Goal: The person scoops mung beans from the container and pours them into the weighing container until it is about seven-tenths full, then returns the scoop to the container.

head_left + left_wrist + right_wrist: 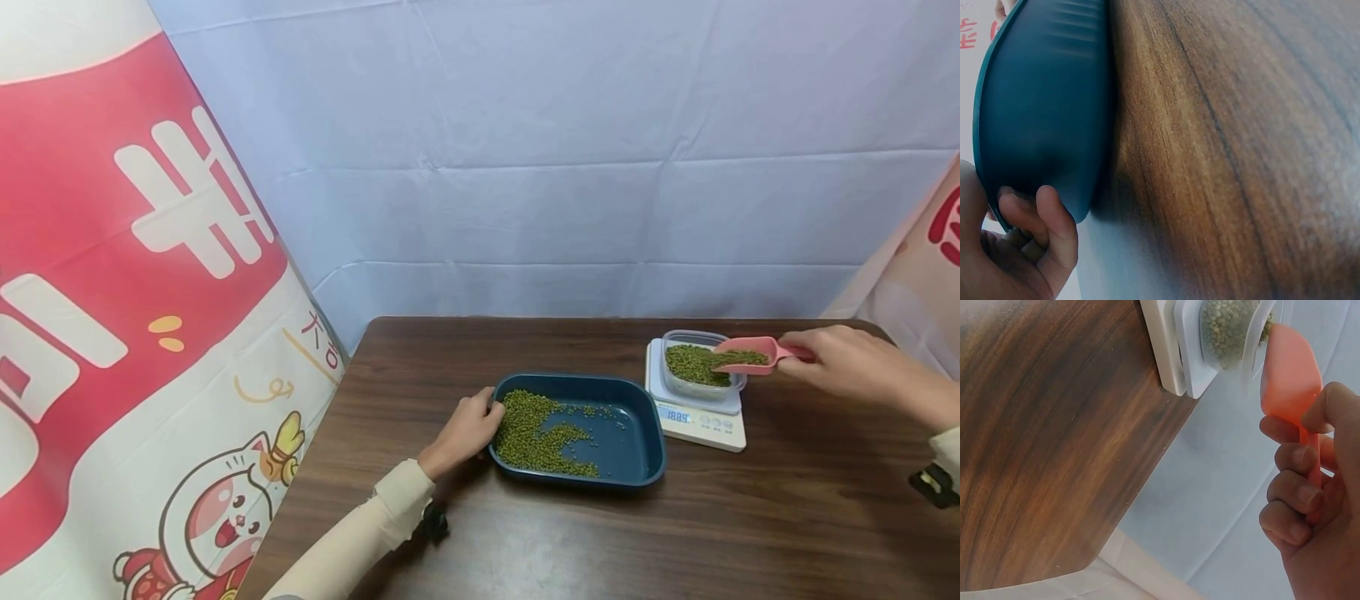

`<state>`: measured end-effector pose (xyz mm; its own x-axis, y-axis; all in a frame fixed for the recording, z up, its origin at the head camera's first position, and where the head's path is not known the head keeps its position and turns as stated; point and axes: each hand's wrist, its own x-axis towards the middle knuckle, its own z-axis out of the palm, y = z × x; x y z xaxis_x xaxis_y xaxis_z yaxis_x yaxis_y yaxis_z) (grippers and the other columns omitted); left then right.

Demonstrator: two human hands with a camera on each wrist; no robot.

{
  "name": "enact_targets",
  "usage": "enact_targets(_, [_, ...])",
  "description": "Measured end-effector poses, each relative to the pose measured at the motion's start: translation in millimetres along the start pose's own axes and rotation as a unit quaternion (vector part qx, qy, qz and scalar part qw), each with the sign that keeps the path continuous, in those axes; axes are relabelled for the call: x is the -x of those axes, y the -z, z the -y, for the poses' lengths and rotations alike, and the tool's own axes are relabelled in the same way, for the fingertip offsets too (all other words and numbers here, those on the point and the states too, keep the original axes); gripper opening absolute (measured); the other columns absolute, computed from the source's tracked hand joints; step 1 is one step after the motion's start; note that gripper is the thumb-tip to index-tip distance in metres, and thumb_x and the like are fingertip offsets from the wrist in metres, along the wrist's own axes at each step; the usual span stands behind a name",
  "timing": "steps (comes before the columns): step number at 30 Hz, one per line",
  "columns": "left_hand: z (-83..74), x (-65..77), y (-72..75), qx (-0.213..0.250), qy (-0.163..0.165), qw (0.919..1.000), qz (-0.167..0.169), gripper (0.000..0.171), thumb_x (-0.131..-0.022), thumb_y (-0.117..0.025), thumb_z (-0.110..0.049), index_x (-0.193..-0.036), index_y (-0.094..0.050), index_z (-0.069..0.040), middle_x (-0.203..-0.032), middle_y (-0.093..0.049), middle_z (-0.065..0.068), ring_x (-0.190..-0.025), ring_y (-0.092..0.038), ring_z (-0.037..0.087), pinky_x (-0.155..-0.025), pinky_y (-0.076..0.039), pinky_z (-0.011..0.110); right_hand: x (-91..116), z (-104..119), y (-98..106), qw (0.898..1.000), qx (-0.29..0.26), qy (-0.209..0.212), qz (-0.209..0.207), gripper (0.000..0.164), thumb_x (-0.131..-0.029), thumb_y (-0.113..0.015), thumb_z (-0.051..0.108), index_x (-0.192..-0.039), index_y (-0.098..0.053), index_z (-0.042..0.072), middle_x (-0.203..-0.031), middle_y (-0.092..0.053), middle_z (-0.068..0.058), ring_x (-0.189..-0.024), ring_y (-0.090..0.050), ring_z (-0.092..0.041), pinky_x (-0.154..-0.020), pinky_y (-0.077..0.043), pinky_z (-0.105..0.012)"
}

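My right hand (840,357) grips the handle of a pink scoop (753,345), its fingers wrapped round it in the right wrist view. Green beans (742,358) lie in the scoop, whose tip is over a clear plastic container (700,389) partly filled with the same beans. This container stands on a white kitchen scale (712,427) with a lit display. My left hand (468,427) holds the left rim of a dark blue tray (633,433), thumb at the rim and fingers curled against the outer wall. More green beans (525,433) are heaped in the tray's left part.
All of it stands on a brown wooden table (577,542). Behind the table's far edge hangs a pale cloth (525,208). A red and white printed banner (112,250) borders the left side. The tray sits just left of the scale.
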<state>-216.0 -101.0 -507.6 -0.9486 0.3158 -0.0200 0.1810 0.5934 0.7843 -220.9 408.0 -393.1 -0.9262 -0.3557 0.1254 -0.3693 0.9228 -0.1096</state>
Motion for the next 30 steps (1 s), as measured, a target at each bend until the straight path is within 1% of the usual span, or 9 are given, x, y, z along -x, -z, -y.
enact_targets(3, [0.5,0.3,-0.1,-0.001,0.001,1.0000,0.000,0.047,-0.104,-0.036,-0.027,-0.146,-0.038,-0.008,-0.054,-0.055,0.009,-0.036,-0.054,0.026,-0.034,-0.051,0.035,-0.8,-0.1,1.5,1.000,0.006,0.002,-0.001,0.014,-0.090,-0.062,0.026,-0.088,-0.063,0.013,-0.059,-0.037,0.005,-0.055,-0.035,-0.012,-0.049,-0.027,-0.029])
enact_targets(6, [0.9,0.5,-0.3,0.000,0.000,1.0000,0.000,0.046,-0.104,-0.037,-0.027,-0.146,-0.039,-0.009,-0.055,-0.056,0.009,-0.035,-0.054,0.025,-0.034,-0.051,0.035,-1.6,-0.1,2.7,1.000,0.009,0.005,-0.004,0.013,-0.089,-0.063,0.025,-0.086,-0.063,0.013,-0.058,-0.036,0.005,-0.055,-0.035,-0.012,-0.049,-0.027,-0.029])
enact_targets(8, [0.8,0.5,-0.3,0.001,-0.002,1.0000,-0.001,0.045,-0.104,-0.037,-0.027,-0.145,-0.040,-0.009,-0.056,-0.057,0.010,-0.035,-0.054,0.025,-0.034,-0.051,0.036,-1.7,0.4,3.6,1.000,0.008,0.004,-0.001,0.012,-0.089,-0.063,0.025,-0.085,-0.062,0.014,-0.058,-0.035,0.005,-0.054,-0.034,-0.012,-0.048,-0.026,-0.029])
enact_targets(15, [0.0,1.0,0.9,0.005,-0.006,1.0000,-0.002,0.045,-0.104,-0.036,-0.026,-0.145,-0.040,-0.009,-0.056,-0.056,0.010,-0.036,-0.054,0.026,-0.034,-0.051,0.036,-2.8,1.2,5.2,1.000,0.006,0.005,0.012,0.012,-0.090,-0.062,0.025,-0.089,-0.066,0.013,-0.059,-0.037,0.005,-0.055,-0.036,-0.012,-0.049,-0.027,-0.029])
enact_targets(17, [-0.3,0.9,0.9,0.004,-0.005,1.0000,-0.002,0.046,-0.104,-0.036,-0.027,-0.145,-0.040,-0.008,-0.056,-0.057,0.010,-0.036,-0.054,0.026,-0.034,-0.051,0.036,-3.2,1.1,5.4,1.000,0.005,0.009,0.010,0.010,-0.089,-0.063,0.024,-0.084,-0.064,0.016,-0.058,-0.038,0.006,-0.054,-0.036,-0.012,-0.048,-0.028,-0.028])
enact_targets(20, [-0.6,0.5,0.7,0.002,-0.003,1.0000,-0.002,0.046,-0.104,-0.036,-0.027,-0.146,-0.040,-0.008,-0.055,-0.056,0.010,-0.035,-0.054,0.026,-0.034,-0.051,0.036,-4.3,0.9,5.8,1.000,0.006,0.014,0.007,0.011,-0.088,-0.064,0.024,-0.079,-0.061,0.019,-0.058,-0.039,0.006,-0.054,-0.037,-0.011,-0.047,-0.028,-0.028])
enact_targets(23, [-0.8,0.0,0.4,0.000,0.000,1.0000,-0.003,0.047,-0.103,-0.036,-0.027,-0.146,-0.039,-0.008,-0.054,-0.056,0.009,-0.035,-0.054,0.026,-0.034,-0.051,0.036,-5.7,1.1,7.1,1.000,0.012,0.017,0.006,0.011,-0.087,-0.065,0.023,-0.077,-0.060,0.020,-0.058,-0.039,0.006,-0.054,-0.038,-0.012,-0.047,-0.029,-0.029])
enact_targets(27, [-0.5,-0.2,0.2,0.000,0.004,1.0000,-0.002,0.048,-0.103,-0.036,-0.028,-0.147,-0.037,-0.007,-0.053,-0.055,0.009,-0.034,-0.053,0.026,-0.034,-0.051,0.036,-7.5,1.1,9.1,0.999,0.019,0.027,0.002,0.008,-0.085,-0.067,0.023,-0.080,-0.062,0.019,-0.058,-0.040,0.006,-0.055,-0.039,-0.012,-0.047,-0.030,-0.029])
enact_targets(30, [-0.2,-0.7,-0.1,-0.002,0.004,1.0000,-0.002,0.048,-0.103,-0.036,-0.028,-0.147,-0.038,-0.008,-0.054,-0.056,0.010,-0.034,-0.053,0.025,-0.033,-0.051,0.036,-8.7,0.2,10.5,0.999,0.017,0.041,-0.007,0.006,-0.084,-0.068,0.022,-0.083,-0.065,0.018,-0.059,-0.042,0.007,-0.056,-0.040,-0.012,-0.048,-0.033,-0.030])
